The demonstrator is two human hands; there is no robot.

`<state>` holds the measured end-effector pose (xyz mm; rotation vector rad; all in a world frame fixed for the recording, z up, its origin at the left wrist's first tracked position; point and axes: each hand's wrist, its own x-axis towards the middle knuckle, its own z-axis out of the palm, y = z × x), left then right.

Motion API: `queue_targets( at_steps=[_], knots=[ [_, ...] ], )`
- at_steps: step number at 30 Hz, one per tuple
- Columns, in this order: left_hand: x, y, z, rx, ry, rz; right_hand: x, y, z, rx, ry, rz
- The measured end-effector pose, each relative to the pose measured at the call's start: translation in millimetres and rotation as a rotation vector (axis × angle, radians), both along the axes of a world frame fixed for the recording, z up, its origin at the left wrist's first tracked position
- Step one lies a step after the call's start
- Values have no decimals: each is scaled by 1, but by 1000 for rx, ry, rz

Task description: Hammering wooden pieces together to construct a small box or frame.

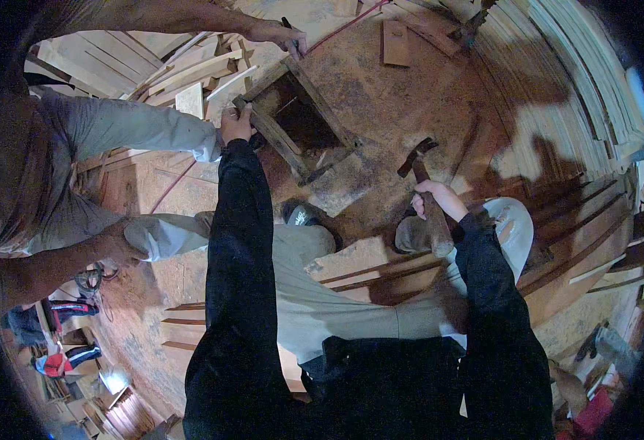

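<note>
My left hand (235, 123) is closed on the near left corner of a rectangular wooden frame (281, 145), which lies tilted on the dusty floor in front of me. In my right hand (441, 199) is a hammer (416, 156), gripped by its handle with the head up and away from me. The hammer stands to the right of the frame, apart from it. At the frame's far corner is a co-worker's hand (285, 35) holding a slim dark stick-like thing, perhaps a pen. The inside of the frame is in shadow.
The co-worker's legs (135, 132) are close on my left. Loose wood strips (194, 73) lie behind them. Long stacked boards (557, 95) line the right side. A small wooden block (395, 42) sits on the far floor. A thin red cord (344, 28) crosses behind the frame.
</note>
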<state>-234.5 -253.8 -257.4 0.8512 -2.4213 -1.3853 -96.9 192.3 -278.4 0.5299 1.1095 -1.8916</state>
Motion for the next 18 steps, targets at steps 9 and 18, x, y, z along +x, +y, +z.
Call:
queue_targets(
  at_steps=[9,18],
  knots=[
    [1,7,2,-36,6,33,2,2,-1,33,58,38],
    [13,-2,20,3,62,29,2,-10,15,23,90,73]
  ],
)
